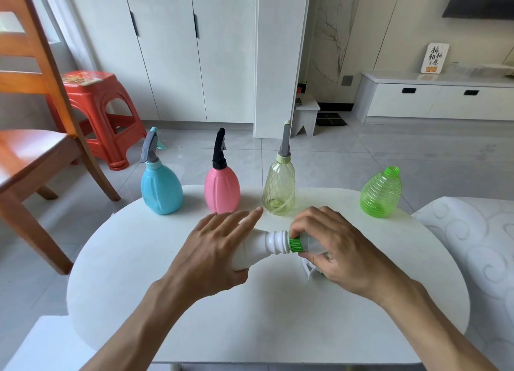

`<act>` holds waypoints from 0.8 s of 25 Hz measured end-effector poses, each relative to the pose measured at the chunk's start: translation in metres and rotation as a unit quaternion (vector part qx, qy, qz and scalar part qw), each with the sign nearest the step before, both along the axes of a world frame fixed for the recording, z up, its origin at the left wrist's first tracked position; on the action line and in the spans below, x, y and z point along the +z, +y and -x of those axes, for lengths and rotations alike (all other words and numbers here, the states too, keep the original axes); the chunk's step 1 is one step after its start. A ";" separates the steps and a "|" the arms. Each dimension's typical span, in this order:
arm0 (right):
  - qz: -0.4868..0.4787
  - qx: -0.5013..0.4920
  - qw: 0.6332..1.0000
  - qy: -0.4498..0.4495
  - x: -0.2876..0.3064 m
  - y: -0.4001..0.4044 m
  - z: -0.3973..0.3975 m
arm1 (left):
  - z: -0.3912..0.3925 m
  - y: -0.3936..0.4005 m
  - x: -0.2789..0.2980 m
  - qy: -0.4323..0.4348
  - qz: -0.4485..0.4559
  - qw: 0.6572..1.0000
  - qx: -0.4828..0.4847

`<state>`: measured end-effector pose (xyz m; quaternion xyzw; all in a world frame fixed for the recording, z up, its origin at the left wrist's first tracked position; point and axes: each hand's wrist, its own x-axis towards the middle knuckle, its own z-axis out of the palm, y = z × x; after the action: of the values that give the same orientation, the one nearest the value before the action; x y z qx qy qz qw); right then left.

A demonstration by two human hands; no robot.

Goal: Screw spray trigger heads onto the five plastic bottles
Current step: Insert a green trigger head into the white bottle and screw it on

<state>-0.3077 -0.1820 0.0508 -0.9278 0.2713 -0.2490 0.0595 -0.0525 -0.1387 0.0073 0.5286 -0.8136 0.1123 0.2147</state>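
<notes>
White bottle lies on its side above the table, near its middle, neck pointing to the person's right, held there so the cap can be turned. The left hand wraps the body from behind, thumb underneath and index finger straight, apparently to steady it. The right hand curls its fingers round the green collar of a trigger head, most of which is hidden under the palm; the collar sits at the neck, so the threading looks under way, though how far is not clear.

Five bottles are in view. Behind the hands four stand in a row along the far edge: blue, pink and yellow, each already capped with a trigger, and a green bottle with an open neck. That makes three done, one in hand, one waiting. No spare trigger for the green bottle is visible.
</notes>
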 end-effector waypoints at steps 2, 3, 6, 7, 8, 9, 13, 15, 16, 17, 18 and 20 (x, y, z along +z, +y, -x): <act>0.026 0.003 1.000 0.005 0.000 0.003 -0.001 | -0.002 0.001 0.001 0.017 -0.006 1.000 -0.006; 0.030 0.006 1.000 0.002 0.000 0.005 -0.001 | -0.003 0.002 0.001 0.025 -0.009 1.000 -0.012; -0.012 0.004 0.999 -0.032 -0.002 0.009 -0.002 | -0.005 0.003 0.001 0.032 0.001 0.999 -0.023; -0.050 -0.004 0.997 -0.058 -0.001 0.010 -0.001 | -0.004 0.003 0.001 0.032 0.012 0.999 -0.020; -0.088 -0.015 0.993 -0.083 -0.001 0.011 0.001 | -0.003 0.003 0.000 0.031 0.024 0.999 -0.016; -0.116 -0.026 0.988 -0.100 0.000 0.011 0.002 | -0.003 0.002 0.000 0.025 0.036 0.999 -0.014; -0.183 -0.050 0.973 -0.130 -0.002 0.012 0.004 | 0.000 0.001 -0.002 -0.010 0.048 0.999 -0.023; -0.235 -0.062 0.958 -0.153 -0.004 0.011 0.003 | 0.000 0.001 -0.002 -0.019 0.046 0.998 -0.025; -0.255 -0.063 0.951 -0.160 -0.006 0.010 0.003 | 0.000 0.000 -0.003 -0.021 0.045 0.999 -0.022; -0.274 -0.058 0.945 -0.168 -0.007 0.009 0.002 | 0.000 0.000 -0.003 -0.022 0.044 0.999 -0.018; -0.292 -0.049 0.939 -0.177 -0.008 0.008 0.001 | 0.000 0.000 -0.004 -0.020 0.043 0.999 -0.013; -0.312 -0.042 0.929 -0.193 -0.008 0.006 0.000 | 0.001 -0.001 -0.005 -0.016 0.043 0.999 -0.007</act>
<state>-0.3081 -0.1763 0.0428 -0.7840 0.3576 -0.3284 0.3868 -0.0530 -0.1393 0.0026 0.5112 -0.8150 0.1540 0.2253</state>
